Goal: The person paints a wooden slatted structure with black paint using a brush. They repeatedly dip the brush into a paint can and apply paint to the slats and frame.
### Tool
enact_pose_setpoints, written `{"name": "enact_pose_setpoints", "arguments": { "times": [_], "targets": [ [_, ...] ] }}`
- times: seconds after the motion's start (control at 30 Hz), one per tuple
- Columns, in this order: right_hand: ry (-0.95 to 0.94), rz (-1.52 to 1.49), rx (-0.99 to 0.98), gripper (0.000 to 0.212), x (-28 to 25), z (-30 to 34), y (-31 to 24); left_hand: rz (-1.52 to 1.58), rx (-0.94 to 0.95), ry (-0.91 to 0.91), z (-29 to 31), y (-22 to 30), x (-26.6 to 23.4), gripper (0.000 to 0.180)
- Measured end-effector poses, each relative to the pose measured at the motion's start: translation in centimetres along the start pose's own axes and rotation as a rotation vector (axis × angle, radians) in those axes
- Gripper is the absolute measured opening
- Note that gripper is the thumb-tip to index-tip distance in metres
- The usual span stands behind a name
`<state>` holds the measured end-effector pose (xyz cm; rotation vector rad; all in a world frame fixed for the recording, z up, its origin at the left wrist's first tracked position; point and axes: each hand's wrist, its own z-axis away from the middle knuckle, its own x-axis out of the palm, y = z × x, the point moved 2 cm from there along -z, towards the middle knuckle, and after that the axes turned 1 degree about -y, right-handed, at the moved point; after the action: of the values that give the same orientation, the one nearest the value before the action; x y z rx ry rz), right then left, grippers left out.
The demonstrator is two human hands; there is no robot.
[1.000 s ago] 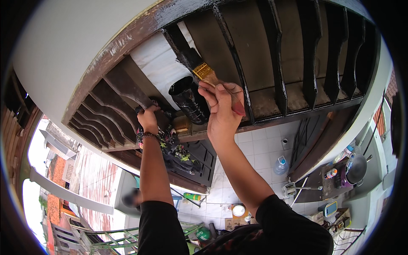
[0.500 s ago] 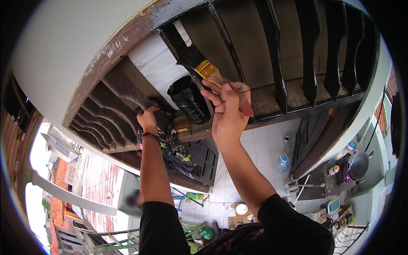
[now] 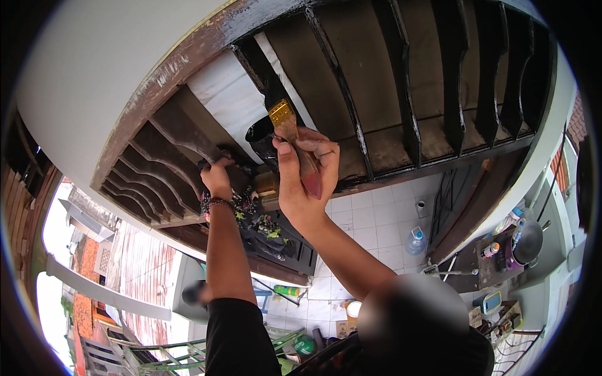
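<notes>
My right hand (image 3: 310, 169) pinches the handle of a flat paintbrush (image 3: 290, 128) with a gold ferrule and a red-tipped wooden handle. Its dark bristles meet the lower part of a black-painted slat (image 3: 256, 69). Partly behind that hand, a black paint-coated container (image 3: 262, 135) stands on the ledge. My left hand (image 3: 217, 178) is closed on a dark floral cloth (image 3: 266, 229), which bunches against the ledge beside an unpainted brown slat (image 3: 182, 130); its fingertips are partly hidden. White sheeting (image 3: 229, 94) lies behind the painted slat.
Glossy black slats (image 3: 401, 81) stand to the right, dull brown ones to the left, within a curved worn frame (image 3: 147, 81). Far below are a tiled floor (image 3: 370, 216), a water bottle (image 3: 415, 241), a wok (image 3: 528, 242) and green metal railings (image 3: 182, 362).
My right hand has moved left and slightly down, bringing the brush into a more upright tilt along the slat. It now covers much of the black container. My left hand stays in place.
</notes>
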<state>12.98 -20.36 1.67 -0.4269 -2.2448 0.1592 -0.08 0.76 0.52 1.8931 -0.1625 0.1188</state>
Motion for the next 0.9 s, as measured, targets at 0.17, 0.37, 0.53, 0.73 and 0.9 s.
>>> {"name": "enact_pose_setpoints", "arguments": {
  "times": [0.17,0.37,0.53,0.73,0.9],
  "targets": [
    [0.136,-0.085,-0.054,0.026,0.4,-0.7,0.5,-0.056,0.007,-0.012,0.2,0.2,-0.3,0.016],
    [0.010,0.095,-0.127,0.039,3.2,1.6,1.7,-0.136,0.202,-0.096,-1.2,-1.3,-0.6,0.016],
    [-0.047,0.127,-0.063,0.037,2.6,3.9,1.0,-0.192,0.174,-0.080,-1.5,-1.8,-1.0,0.016],
    [0.003,0.066,-0.095,0.033,0.0,1.5,-1.0,0.002,0.025,-0.027,-0.2,-0.2,-0.3,0.017],
    [-0.110,0.295,-0.192,0.037,-0.3,0.1,-1.0,-0.003,0.021,0.002,0.1,0.0,0.0,0.018]
  ]
}}
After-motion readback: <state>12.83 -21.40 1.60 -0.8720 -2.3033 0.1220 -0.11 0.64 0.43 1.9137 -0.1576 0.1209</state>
